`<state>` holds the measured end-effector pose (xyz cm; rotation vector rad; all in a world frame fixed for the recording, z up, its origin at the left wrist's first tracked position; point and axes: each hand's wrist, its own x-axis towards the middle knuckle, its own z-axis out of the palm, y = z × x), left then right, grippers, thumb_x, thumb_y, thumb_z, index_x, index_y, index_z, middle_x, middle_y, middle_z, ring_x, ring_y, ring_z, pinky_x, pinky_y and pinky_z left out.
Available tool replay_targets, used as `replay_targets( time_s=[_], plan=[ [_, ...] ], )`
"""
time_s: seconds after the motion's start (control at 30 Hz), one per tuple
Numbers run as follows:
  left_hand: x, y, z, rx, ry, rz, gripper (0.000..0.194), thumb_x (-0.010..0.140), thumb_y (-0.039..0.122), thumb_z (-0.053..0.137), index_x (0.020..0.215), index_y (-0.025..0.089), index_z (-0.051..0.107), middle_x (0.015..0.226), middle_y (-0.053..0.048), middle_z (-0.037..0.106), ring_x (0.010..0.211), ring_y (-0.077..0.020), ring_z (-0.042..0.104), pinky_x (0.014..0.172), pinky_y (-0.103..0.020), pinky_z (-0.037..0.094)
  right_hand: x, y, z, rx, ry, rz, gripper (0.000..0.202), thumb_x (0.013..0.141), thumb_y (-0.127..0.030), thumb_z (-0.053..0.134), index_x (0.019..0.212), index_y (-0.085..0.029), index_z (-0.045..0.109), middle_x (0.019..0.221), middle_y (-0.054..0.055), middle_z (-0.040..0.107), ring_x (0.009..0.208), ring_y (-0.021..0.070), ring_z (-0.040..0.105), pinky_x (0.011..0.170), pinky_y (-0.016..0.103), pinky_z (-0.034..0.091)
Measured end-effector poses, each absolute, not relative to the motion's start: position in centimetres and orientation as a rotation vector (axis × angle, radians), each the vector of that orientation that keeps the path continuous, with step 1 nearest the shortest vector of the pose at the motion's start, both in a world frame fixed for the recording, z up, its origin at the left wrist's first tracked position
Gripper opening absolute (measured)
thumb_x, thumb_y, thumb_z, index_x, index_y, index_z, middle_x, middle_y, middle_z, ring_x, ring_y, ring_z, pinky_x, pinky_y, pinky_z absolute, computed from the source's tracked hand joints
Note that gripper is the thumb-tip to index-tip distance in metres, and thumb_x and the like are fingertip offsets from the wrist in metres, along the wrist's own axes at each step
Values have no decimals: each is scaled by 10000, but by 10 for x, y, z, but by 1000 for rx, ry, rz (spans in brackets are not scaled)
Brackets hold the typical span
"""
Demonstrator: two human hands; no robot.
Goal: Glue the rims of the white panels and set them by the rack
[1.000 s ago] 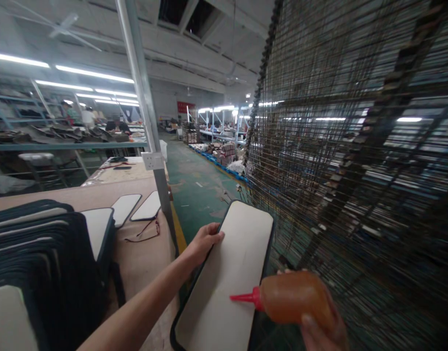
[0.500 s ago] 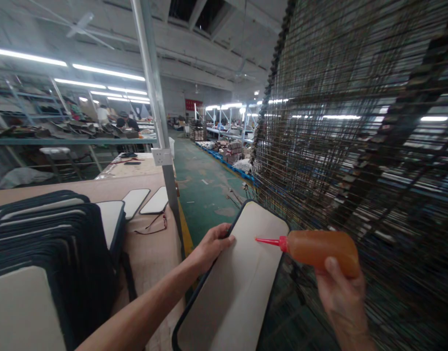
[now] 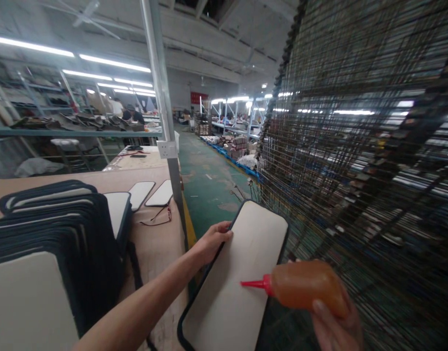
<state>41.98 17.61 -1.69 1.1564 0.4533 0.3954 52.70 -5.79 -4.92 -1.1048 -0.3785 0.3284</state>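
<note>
My left hand (image 3: 217,239) grips the left edge of a long cream panel with a dark rim (image 3: 255,234), thumb on its face and the other fingers hidden behind. The panel is held tilted beside the table. In my right hand (image 3: 335,319) is a squeeze bottle (image 3: 306,287) of amber-brown liquid with a red nozzle, lying nearly level. Its nozzle tip is over the middle of the panel; whether it touches the surface I cannot tell. The fingers under the bottle are mostly hidden.
A stack of similar dark-rimmed panels (image 3: 63,219) stands on the table (image 3: 165,263) at left. Glasses (image 3: 161,218) lie near two loose panels. A metal post (image 3: 161,92) rises at the table's edge. Wire mesh racks (image 3: 340,126) fill the right side. A green floor aisle (image 3: 202,170) runs ahead.
My right hand has moved the bottle down and slightly left, so the nozzle goes from the panel's upper part to its middle. My left hand keeps its hold. The view has shifted slightly.
</note>
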Motion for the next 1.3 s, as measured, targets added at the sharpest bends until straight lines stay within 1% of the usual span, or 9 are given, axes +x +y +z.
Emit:
replay_targets(
  time_s=[0.17,0.33,0.43,0.57,0.67,0.83,1.0,1.13,1.3],
  plan=[
    [420,174,-16,1162,484,392,373,592,203,628,954,112,632,626,-4,606,511,-116,516,491,-211,355,534,-51,-27,-1085,-357,166,460,673,-334,668,1117,-286,556,1088,60,628,971,263,599,896,466,449],
    [419,166,-14,1175,436,346,388,595,211,633,969,109,638,653,-18,622,532,-124,527,505,-215,364,543,-39,-6,-1010,-353,16,326,671,-253,683,988,-255,606,1002,15,631,869,169,598,863,359,455],
    [419,158,-12,1241,372,298,397,614,235,643,989,104,648,701,-35,645,550,-124,532,515,-211,365,549,-31,-1,-978,-396,-29,355,644,-237,701,985,-233,603,891,-1,620,806,151,579,865,366,439],
    [417,151,-8,1236,347,234,429,632,261,644,1037,120,646,728,-44,657,536,-124,537,493,-205,361,556,-23,-3,-982,-401,-88,450,589,-235,743,1013,-223,592,934,0,608,823,146,567,850,345,441],
    [415,150,-7,1199,286,194,450,637,249,636,1072,133,634,785,-59,664,579,-143,564,518,-220,397,558,-21,-5,-995,-383,-87,484,562,-215,762,1016,-218,594,927,0,612,803,142,571,813,323,457],
    [415,152,-9,1321,198,232,556,502,77,655,1054,142,639,834,-41,659,705,-177,580,596,-231,428,559,-19,-2,-982,-402,-70,432,608,-253,736,1015,-200,603,871,9,620,809,145,573,798,320,468],
    [419,150,-9,1368,170,199,463,496,87,634,957,116,667,787,-40,653,729,-189,574,632,-239,427,568,-13,5,-955,-429,-112,393,642,-246,708,1016,-205,599,928,11,619,830,139,574,818,328,460],
    [418,146,-6,1382,203,210,556,505,72,612,1056,145,630,752,-29,647,735,-198,582,643,-254,440,571,-11,7,-944,-444,-110,419,636,-258,712,1035,-218,588,952,9,617,829,151,581,851,369,444],
    [416,147,-6,1384,235,242,621,517,89,618,1134,143,592,787,-42,648,736,-203,587,621,-254,446,563,-12,2,-953,-414,-78,441,598,-243,744,1012,-207,598,899,-2,625,799,134,576,805,302,454]
  ],
)
